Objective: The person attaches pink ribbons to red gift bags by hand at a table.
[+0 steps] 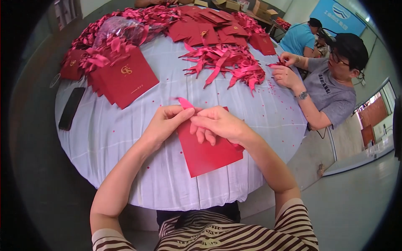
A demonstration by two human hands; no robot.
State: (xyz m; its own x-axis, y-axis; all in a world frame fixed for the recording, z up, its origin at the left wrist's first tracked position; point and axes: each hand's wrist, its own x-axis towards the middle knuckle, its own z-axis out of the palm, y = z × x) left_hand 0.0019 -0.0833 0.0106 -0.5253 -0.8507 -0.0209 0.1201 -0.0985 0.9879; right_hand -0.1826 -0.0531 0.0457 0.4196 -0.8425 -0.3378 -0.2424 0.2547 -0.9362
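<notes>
A: Layout?
B: Table (100,125) is spreading wide; red bag (211,158) is lying near its front edge.
A: Hands?
B: Right hand (220,122) is curling over the bag, hold can't tell; left hand (166,120) is pinching pink ribbon (185,103).

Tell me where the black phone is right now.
In the head view, the black phone lies on your left, near the edge of the cloth-covered table, left of and nearer you than the stack of red gift bags.
</notes>
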